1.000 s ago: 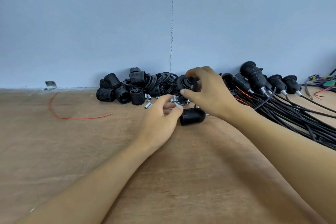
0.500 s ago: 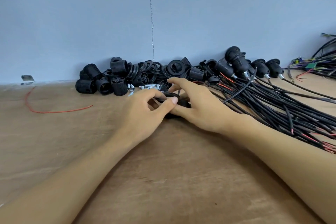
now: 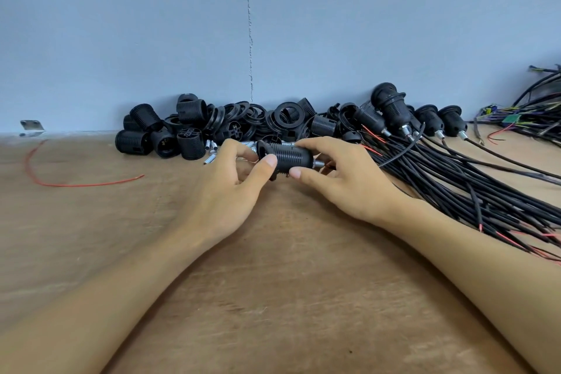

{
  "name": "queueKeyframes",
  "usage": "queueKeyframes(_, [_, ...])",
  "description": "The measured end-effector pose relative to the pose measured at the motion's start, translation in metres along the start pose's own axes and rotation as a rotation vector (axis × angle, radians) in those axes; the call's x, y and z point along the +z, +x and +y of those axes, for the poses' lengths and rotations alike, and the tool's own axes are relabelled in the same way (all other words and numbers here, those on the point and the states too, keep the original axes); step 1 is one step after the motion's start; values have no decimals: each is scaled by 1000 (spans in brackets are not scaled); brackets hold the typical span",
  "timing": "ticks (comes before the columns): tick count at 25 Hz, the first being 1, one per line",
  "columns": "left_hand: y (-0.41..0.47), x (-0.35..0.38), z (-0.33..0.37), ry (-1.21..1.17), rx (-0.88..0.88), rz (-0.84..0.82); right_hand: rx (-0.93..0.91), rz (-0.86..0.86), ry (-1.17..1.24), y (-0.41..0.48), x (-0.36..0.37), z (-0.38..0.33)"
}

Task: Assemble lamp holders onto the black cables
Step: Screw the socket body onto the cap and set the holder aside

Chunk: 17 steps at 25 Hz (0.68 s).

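Centre frame: left hand (image 3: 226, 191) and right hand (image 3: 343, 182) grip one lamp holder (image 3: 287, 158); loose holders (image 3: 194, 130) behind, black cables (image 3: 470, 188) right.

Table: brown wood (image 3: 273, 297), spread before me.
Red wire: loose strand (image 3: 76, 184) curved flat on the table, my ten o'clock.
Metal bracket: small, shiny (image 3: 30, 124), at the wall's foot, ten o'clock.
Wall: blue-grey (image 3: 121, 24); thin vertical seam (image 3: 249, 39) at twelve o'clock.
Coloured wires: tangle (image 3: 534, 112) around a green board (image 3: 510, 118), two o'clock.

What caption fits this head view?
Left hand and right hand hold a black lamp holder beside the black cables.
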State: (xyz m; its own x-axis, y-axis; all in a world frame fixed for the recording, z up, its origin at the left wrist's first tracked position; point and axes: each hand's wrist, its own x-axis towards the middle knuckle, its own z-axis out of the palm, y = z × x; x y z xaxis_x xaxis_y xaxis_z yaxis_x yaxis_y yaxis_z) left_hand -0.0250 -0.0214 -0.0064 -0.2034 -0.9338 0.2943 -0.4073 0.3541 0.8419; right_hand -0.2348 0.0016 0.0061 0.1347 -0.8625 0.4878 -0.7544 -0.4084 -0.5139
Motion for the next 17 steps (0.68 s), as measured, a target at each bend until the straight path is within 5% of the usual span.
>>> queueKeyframes(11, [1,-6,1,-410,60,-168,-34,-11,-13,-2,3,-4])
queueKeyframes(17, [-7,2,9,-377,80,-78,-99,-76,-62,-1,4,-6])
